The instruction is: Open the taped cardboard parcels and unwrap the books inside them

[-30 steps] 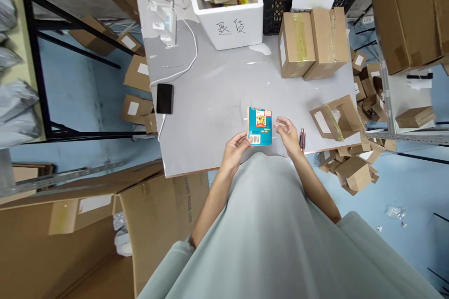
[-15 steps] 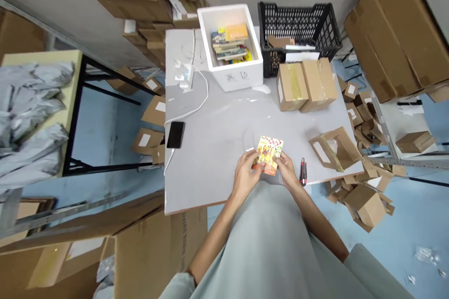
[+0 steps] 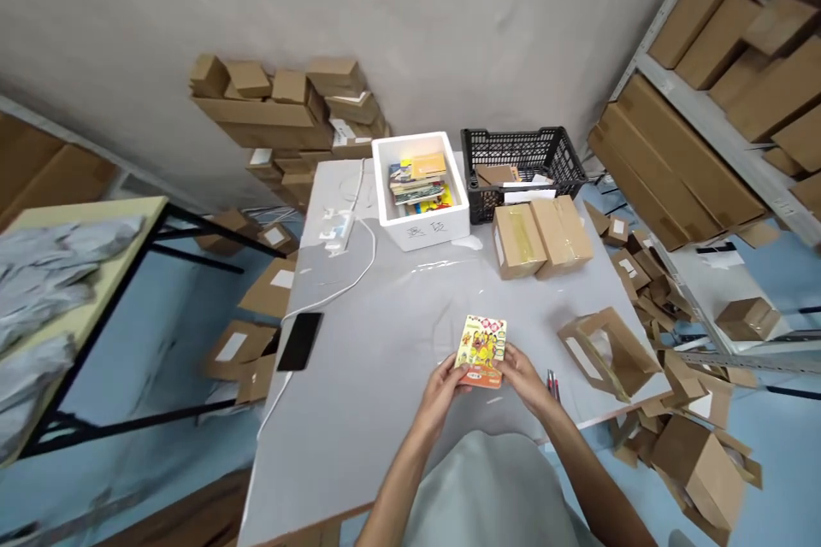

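A small colourful book (image 3: 480,350) with a yellow, red and white cover is held up over the near side of the grey table (image 3: 385,342). My left hand (image 3: 442,385) grips its lower left edge, thumb on the cover. On the opposite edge my right hand (image 3: 518,372) is closed, its thumb also on the front. Just right of my right hand lies a red and black box cutter (image 3: 552,385), partly hidden by the forearm. Further right, an open cardboard box (image 3: 609,355) rests near the table's edge.
At the back stand a white foam box (image 3: 424,231) with several books and a black plastic crate (image 3: 522,154). Two closed cartons (image 3: 542,238) sit before the crate. A phone (image 3: 300,342), white cable and power strip (image 3: 337,231) lie left. Cardboard boxes litter the floor at right.
The camera view has tilted up, so everything sits lower in the picture and more wall shows. Both hands still hold the book, its cover now less covered by the fingers.
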`<state>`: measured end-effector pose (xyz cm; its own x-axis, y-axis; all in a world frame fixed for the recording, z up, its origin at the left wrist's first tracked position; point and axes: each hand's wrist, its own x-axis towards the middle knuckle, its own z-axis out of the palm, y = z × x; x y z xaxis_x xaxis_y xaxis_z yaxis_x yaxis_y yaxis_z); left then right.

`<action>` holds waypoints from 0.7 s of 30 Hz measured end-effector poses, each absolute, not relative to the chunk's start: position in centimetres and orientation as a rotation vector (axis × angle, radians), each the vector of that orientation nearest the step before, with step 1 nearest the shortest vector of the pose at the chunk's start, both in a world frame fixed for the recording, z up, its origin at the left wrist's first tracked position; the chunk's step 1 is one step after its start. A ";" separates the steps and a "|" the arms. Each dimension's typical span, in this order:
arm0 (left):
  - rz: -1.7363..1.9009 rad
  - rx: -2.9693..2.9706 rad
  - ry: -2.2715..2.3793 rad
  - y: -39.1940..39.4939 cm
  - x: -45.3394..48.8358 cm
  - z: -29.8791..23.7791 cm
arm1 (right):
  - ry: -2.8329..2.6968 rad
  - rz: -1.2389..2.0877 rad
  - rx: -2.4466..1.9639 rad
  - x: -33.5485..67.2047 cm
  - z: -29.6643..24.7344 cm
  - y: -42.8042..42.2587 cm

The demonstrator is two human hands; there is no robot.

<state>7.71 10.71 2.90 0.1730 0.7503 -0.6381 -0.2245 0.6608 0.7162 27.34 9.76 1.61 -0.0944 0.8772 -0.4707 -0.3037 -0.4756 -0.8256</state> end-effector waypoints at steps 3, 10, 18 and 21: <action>0.711 0.545 1.238 11.6 7.8 2.7 | -0.674 1.819 -1.348 28.0 1.1 10.0; 0.695 0.501 1.226 13.1 8.7 3.2 | -0.637 1.713 -1.369 28.6 3.0 11.3; 0.766 0.707 1.076 20.7 11.0 5.8 | -0.630 1.559 -1.240 31.3 5.0 17.9; 0.866 0.805 0.972 27.4 13.7 8.6 | -0.655 1.447 -1.160 33.4 7.5 24.0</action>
<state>13.70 27.44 8.64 0.3061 0.8857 -0.3490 -0.2445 0.4274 0.8704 33.39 24.03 7.51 0.0966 0.9508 -0.2942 -0.4065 -0.2321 -0.8837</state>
